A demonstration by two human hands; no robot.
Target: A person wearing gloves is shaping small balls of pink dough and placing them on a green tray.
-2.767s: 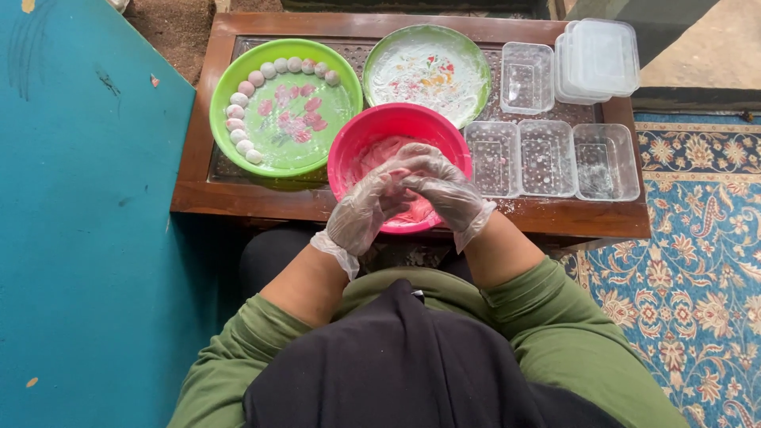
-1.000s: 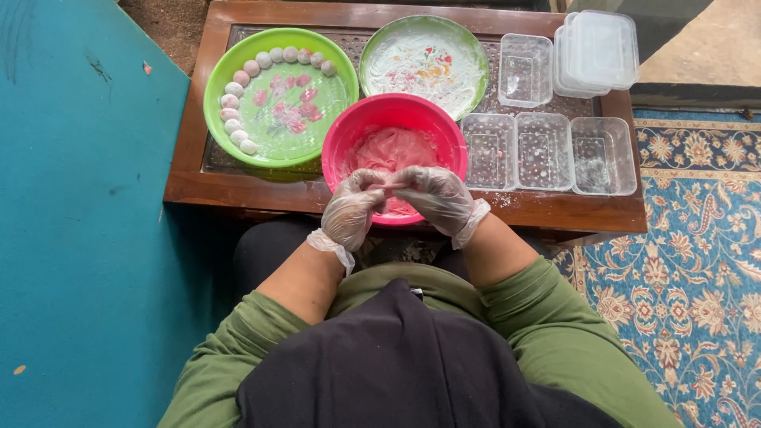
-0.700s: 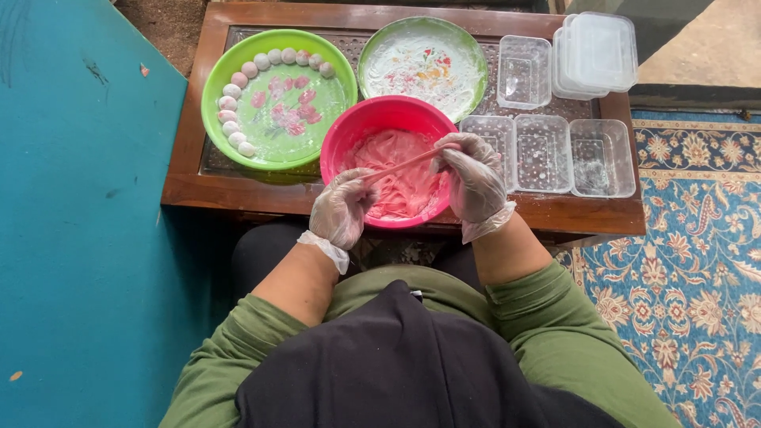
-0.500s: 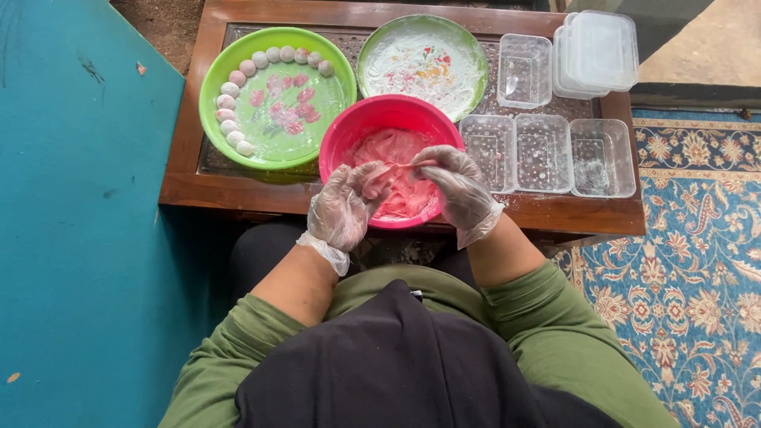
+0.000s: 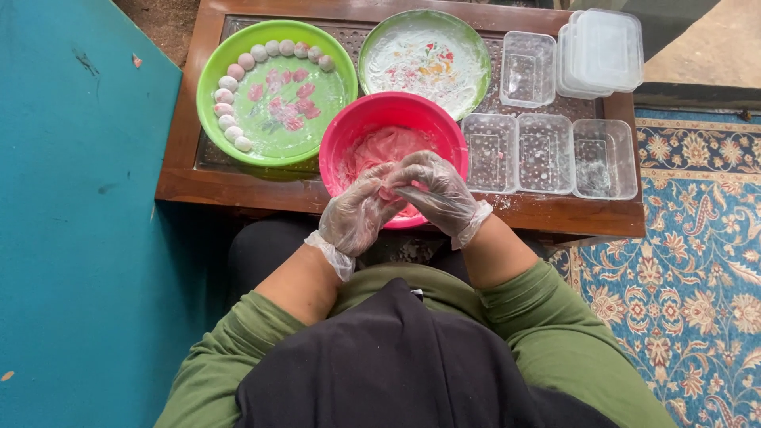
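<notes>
Fingers (image 5: pixel 379 187) of both gloved hands close together on a small lump of pink dough (image 5: pixel 388 194).
Brown wooden desk (image 5: pixel 238 186) carries the round pink plastic bowl (image 5: pixel 392 111) beneath them; dough looks soft, sticky, best pinched lightly at its edges.

Left hand (image 5: pixel 358 214), right hand (image 5: pixel 434 192) — gloved, fingertips meeting, fingers curled; forearms bare, angled inward
</notes>
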